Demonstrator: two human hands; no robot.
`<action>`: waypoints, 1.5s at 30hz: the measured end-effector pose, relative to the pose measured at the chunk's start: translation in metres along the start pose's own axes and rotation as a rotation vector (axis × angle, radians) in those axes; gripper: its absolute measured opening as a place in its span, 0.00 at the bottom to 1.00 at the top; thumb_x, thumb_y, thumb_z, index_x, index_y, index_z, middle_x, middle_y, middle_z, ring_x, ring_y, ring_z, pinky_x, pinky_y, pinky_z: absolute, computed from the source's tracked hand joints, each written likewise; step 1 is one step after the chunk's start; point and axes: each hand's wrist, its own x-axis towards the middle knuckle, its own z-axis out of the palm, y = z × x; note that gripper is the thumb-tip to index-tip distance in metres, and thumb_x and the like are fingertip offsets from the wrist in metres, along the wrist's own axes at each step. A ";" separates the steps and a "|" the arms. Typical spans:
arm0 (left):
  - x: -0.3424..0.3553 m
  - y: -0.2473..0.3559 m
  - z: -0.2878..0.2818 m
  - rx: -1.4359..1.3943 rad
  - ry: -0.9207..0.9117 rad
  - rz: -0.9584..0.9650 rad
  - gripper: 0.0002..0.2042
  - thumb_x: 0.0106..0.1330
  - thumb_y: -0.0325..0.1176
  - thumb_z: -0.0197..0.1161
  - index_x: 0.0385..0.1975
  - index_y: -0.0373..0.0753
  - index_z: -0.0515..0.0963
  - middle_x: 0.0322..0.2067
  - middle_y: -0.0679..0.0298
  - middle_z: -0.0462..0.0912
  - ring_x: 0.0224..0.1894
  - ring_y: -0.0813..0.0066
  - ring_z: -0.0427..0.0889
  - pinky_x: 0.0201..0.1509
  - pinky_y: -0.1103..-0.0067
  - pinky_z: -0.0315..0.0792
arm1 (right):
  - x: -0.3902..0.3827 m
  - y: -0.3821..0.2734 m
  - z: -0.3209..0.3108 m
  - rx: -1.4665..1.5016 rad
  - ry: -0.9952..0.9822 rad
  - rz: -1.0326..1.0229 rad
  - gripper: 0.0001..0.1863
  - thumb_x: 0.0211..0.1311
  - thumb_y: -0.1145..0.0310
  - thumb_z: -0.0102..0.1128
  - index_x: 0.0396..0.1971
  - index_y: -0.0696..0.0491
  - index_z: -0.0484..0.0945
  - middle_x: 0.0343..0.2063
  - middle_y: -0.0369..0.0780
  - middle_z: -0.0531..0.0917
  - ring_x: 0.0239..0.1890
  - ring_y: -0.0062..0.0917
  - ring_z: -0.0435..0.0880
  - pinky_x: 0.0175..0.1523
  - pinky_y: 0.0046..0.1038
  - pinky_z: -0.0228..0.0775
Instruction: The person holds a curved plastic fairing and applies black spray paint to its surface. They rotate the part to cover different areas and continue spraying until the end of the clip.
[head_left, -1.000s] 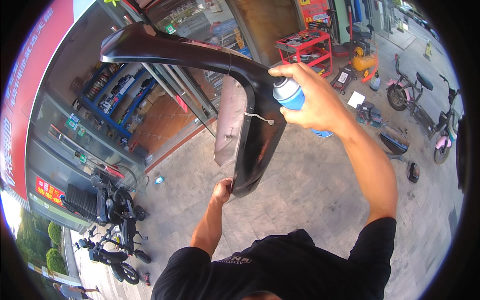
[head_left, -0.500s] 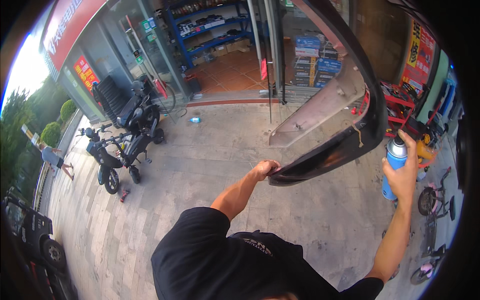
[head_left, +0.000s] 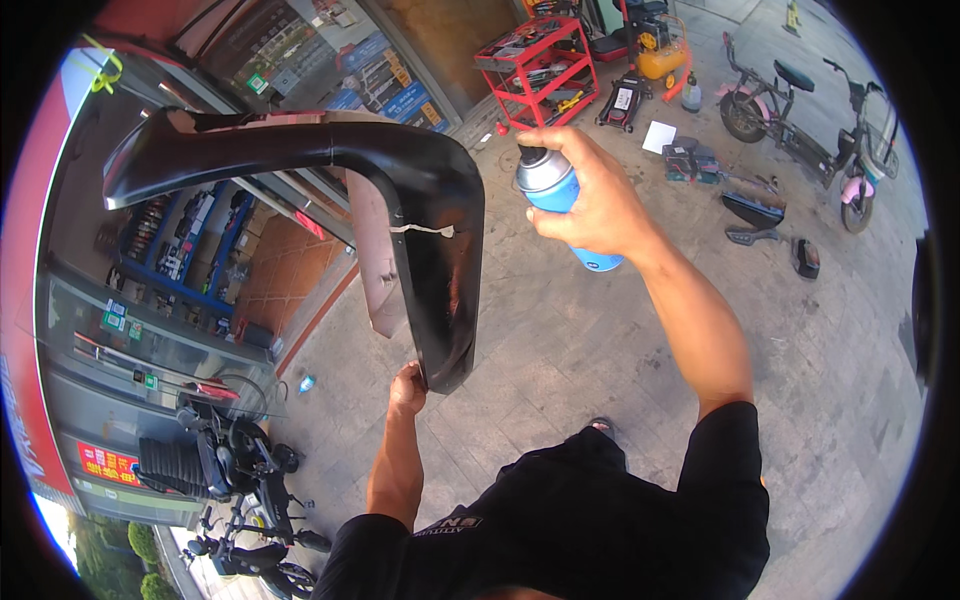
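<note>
My left hand is closed on the lower end of a large curved body panel. The panel is held up in the air, glossy black outside with a pinkish-grey inner side, and bends over toward the upper left. A strip of pale tape or cord hangs on its black face, and reddish-brown patches show below it. My right hand grips a blue spray can with a silver shoulder, index finger on the black nozzle. The can is upright, slightly tilted, just right of the panel and not touching it.
A red tool cart stands beyond the can, with a yellow air compressor beside it. A small bike with pink fenders is at the right. Loose parts lie on the paving. Black scooters are parked by the shop at left.
My view has turned to the right. The panel now stands more upright, its held end pointing down. The spray can has come closer to the panel; both hands keep their holds.
</note>
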 end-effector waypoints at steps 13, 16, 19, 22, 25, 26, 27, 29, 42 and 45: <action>-0.030 0.020 0.011 0.075 0.076 -0.039 0.12 0.66 0.39 0.51 0.39 0.45 0.81 0.32 0.68 0.86 0.32 0.72 0.83 0.35 0.74 0.72 | -0.015 0.032 0.009 0.175 0.070 0.050 0.37 0.42 0.74 0.75 0.58 0.52 0.75 0.55 0.42 0.81 0.58 0.36 0.81 0.63 0.35 0.72; -0.035 0.019 0.012 0.070 0.071 -0.043 0.14 0.66 0.37 0.50 0.43 0.44 0.81 0.36 0.66 0.87 0.36 0.70 0.84 0.39 0.74 0.74 | -0.016 0.037 0.012 0.216 0.069 0.063 0.37 0.42 0.74 0.76 0.58 0.52 0.75 0.55 0.42 0.82 0.57 0.35 0.81 0.63 0.35 0.72; -0.039 0.019 0.008 0.084 0.046 -0.037 0.17 0.66 0.37 0.49 0.50 0.43 0.80 0.45 0.64 0.86 0.47 0.67 0.83 0.51 0.70 0.73 | -0.016 0.041 0.014 0.250 0.077 0.052 0.37 0.42 0.73 0.75 0.59 0.50 0.74 0.54 0.42 0.81 0.56 0.36 0.81 0.62 0.35 0.73; -0.040 0.019 0.001 0.111 -0.033 -0.039 0.20 0.69 0.40 0.50 0.55 0.41 0.80 0.54 0.61 0.84 0.59 0.63 0.80 0.65 0.64 0.68 | -0.013 0.041 0.015 0.239 0.075 0.013 0.37 0.44 0.72 0.73 0.60 0.46 0.73 0.55 0.42 0.80 0.56 0.39 0.81 0.60 0.36 0.75; -0.039 0.015 -0.003 0.081 0.033 -0.046 0.19 0.68 0.39 0.50 0.53 0.42 0.80 0.51 0.62 0.85 0.54 0.64 0.82 0.61 0.67 0.70 | -0.010 0.040 0.016 0.256 0.044 0.032 0.37 0.43 0.73 0.74 0.59 0.48 0.74 0.55 0.42 0.81 0.57 0.38 0.81 0.62 0.36 0.74; -0.038 0.013 -0.003 0.068 0.070 -0.044 0.18 0.67 0.39 0.50 0.51 0.43 0.80 0.48 0.63 0.86 0.50 0.65 0.83 0.55 0.69 0.73 | -0.009 0.040 0.016 0.251 0.044 0.036 0.37 0.43 0.74 0.75 0.59 0.49 0.74 0.55 0.41 0.81 0.57 0.36 0.81 0.62 0.35 0.73; -0.038 0.011 -0.002 0.054 0.078 -0.040 0.16 0.66 0.38 0.49 0.49 0.44 0.80 0.45 0.64 0.87 0.46 0.66 0.85 0.50 0.71 0.75 | -0.009 0.041 0.017 0.248 0.063 -0.004 0.37 0.42 0.74 0.76 0.59 0.51 0.74 0.55 0.41 0.82 0.58 0.35 0.81 0.63 0.35 0.72; -0.037 0.010 0.000 0.043 0.096 -0.038 0.16 0.67 0.40 0.50 0.48 0.44 0.81 0.45 0.64 0.87 0.47 0.66 0.84 0.51 0.70 0.75 | -0.010 0.042 0.018 0.245 0.047 0.044 0.37 0.42 0.74 0.76 0.59 0.51 0.74 0.55 0.41 0.82 0.58 0.35 0.81 0.63 0.35 0.72; -0.037 0.009 0.017 0.037 0.089 -0.031 0.11 0.70 0.40 0.51 0.40 0.46 0.80 0.41 0.68 0.86 0.43 0.69 0.83 0.45 0.72 0.72 | -0.013 0.049 0.019 0.245 0.052 0.067 0.38 0.41 0.72 0.75 0.59 0.50 0.74 0.54 0.43 0.82 0.58 0.37 0.81 0.63 0.35 0.71; -0.036 0.007 0.020 0.019 0.038 -0.015 0.11 0.70 0.40 0.51 0.41 0.45 0.80 0.40 0.67 0.86 0.43 0.69 0.84 0.45 0.72 0.73 | -0.026 0.047 0.024 0.210 0.013 0.166 0.37 0.42 0.71 0.74 0.59 0.49 0.74 0.54 0.44 0.81 0.57 0.41 0.81 0.61 0.36 0.74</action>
